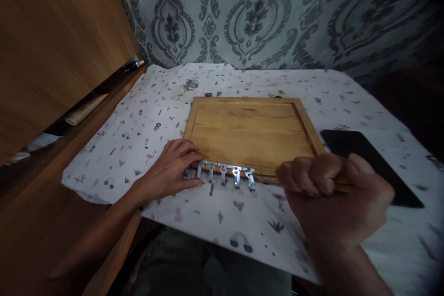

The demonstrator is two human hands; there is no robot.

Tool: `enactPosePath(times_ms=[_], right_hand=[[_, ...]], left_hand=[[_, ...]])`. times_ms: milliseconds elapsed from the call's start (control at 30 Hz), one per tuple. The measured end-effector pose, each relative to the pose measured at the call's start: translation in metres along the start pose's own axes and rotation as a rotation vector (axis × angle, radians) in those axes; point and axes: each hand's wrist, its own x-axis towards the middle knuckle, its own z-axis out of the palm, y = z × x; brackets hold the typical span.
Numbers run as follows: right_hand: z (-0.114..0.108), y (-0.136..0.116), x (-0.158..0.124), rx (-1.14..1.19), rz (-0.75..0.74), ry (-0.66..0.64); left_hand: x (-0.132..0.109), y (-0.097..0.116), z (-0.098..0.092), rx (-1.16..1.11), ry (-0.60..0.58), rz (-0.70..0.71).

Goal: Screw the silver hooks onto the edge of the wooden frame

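Observation:
A rectangular wooden panel [246, 134] with a raised frame lies on the patterned cloth in front of me. Along its near edge runs a metal hook rail [224, 173] with several hooks pointing toward me. My left hand [176, 166] grips the left end of the rail at the panel's near left corner, fingers bent over the edge and thumb below. Closed in a fist, my right hand [333, 189] is raised in front of the panel's near right corner. Whatever its fingers may hold is hidden.
To the right of the panel lies a flat black object [371, 166]. White cloth [166, 101] covers the work surface. A wooden cabinet [62, 32] stands at the left, with a light wooden stick [85, 110] on its ledge. A patterned curtain [225, 14] hangs behind.

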Motion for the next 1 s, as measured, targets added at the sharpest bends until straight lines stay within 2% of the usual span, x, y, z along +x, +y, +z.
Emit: enactPosePath(times_ms=[500,733,833,933,1000], right_hand=[[-0.003,0.002,-0.003,-0.003,0.017,0.090],[-0.001,0.001,-0.001,-0.013,-0.004,0.030],[-0.002,0.001,0.000,-0.018,0.000,0.010],[-0.002,0.000,0.001,-0.013,0.009,0.008],[-0.002,0.000,0.001,-0.012,0.008,0.023]], left_hand=[[0.001,-0.001,-0.002,-0.005,-0.030,0.006],[-0.001,-0.001,-0.004,0.027,0.034,0.040],[-0.005,0.011,-0.006,0.068,0.162,0.097],[-0.012,0.038,-0.006,0.082,0.314,0.220],[-0.014,0.057,-0.008,0.018,0.284,0.309]])
